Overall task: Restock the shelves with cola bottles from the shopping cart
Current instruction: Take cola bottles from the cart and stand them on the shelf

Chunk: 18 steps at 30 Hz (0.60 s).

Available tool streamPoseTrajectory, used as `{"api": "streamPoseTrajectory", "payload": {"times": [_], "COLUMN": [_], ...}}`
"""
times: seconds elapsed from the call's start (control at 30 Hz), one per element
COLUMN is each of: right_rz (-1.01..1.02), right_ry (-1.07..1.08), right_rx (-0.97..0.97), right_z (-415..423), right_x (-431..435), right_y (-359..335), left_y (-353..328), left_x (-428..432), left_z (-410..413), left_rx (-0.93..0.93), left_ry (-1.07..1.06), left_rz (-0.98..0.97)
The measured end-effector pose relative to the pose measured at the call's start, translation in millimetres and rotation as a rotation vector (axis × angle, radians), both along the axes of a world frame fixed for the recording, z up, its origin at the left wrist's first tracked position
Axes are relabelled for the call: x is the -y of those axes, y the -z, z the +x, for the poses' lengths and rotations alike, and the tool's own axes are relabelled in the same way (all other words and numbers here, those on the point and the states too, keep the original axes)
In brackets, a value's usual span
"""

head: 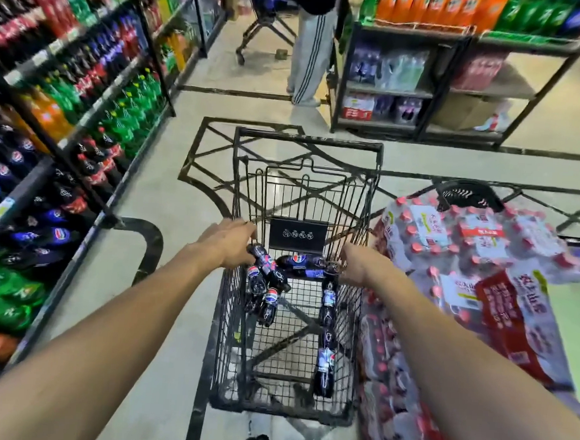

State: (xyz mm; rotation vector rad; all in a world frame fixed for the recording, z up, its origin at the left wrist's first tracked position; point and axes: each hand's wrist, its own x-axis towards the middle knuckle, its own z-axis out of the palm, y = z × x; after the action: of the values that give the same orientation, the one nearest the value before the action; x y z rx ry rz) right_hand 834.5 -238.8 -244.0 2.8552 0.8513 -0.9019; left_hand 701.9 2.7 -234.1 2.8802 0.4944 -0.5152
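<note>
Both arms are reaching into the black shopping cart (308,141) at the centre of the frame, where the cola bottles (265,286) are lying on its wire floor. The left hand (228,243) is bending its fingers down beside a bottle cap, and the right hand (354,264) is curling toward another bottle's top. Blur is hiding whether either is gripping anything.

The shopping cart (308,140) at my 12 o'clock is black wire metal with a matt finish. The cola bottles (324,370) in it are dark, glossy plastic. The floor (153,193) is pale polished stone, shiny. At 3 o'clock, water bottle packs (469,239) are wrapped in clear, crinkled, glossy film.
</note>
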Motion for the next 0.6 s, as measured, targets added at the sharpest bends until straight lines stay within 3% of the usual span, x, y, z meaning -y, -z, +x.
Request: {"api": "streamPoseTrajectory", "payload": {"times": [0.23, 0.6], "right_rz": [-0.060, -0.157], "right_ry": [0.030, 0.100], "right_rx": [-0.026, -0.228], "right_z": [25.9, 28.0], "right_x": [-2.7, -7.6], "right_y": [44.6, 189.6], "left_y": [66.9, 193.9], "left_x": [-8.6, -13.8], "left_z": [46.5, 66.1], "left_rx": [-0.092, -0.329], "left_ry": [0.059, 0.062], "left_rz": [-0.092, -0.176]}}
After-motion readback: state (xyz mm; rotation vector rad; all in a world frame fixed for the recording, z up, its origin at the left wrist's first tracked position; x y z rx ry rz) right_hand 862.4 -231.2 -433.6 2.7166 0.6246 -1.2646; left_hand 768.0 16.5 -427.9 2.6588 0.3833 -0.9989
